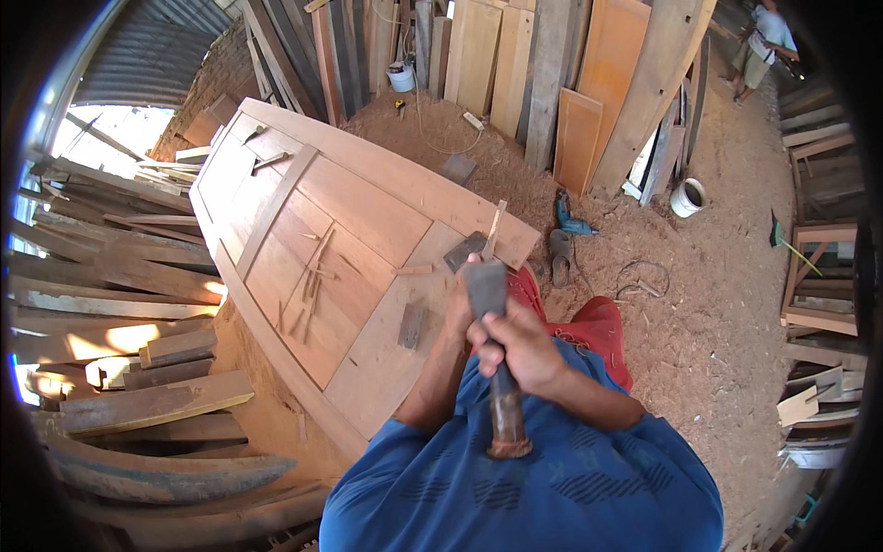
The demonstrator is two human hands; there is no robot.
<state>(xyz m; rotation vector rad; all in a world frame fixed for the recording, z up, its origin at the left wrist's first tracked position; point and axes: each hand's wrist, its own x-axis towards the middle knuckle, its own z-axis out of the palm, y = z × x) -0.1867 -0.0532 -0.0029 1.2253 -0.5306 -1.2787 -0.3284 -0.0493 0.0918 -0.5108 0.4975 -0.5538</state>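
Observation:
My right hand (524, 348) is wrapped around a wide chisel (487, 290). Its flat grey blade points away from me, and its worn wooden handle comes back toward my blue shirt. Just left of the blade, my left hand (455, 305) is closed, its fingers partly hidden. A thin wooden stick (497, 225) rises out of the left hand's grip, behind the blade tip. Beside those fingers, a dark flat block (463, 250) lies on the corner of a large wooden panel door (405, 193). A second dark block (412, 327) rests farther left on the door.
Thin sticks and offcuts (317, 267) and two tools (267, 163) lie on the door. A blue power drill (575, 216) and a white bucket (687, 197) stand on the sawdust floor (699, 350). Planks (478, 55) lean behind; stacked timber (120, 294) fills the left. Another person (765, 46) stands far right.

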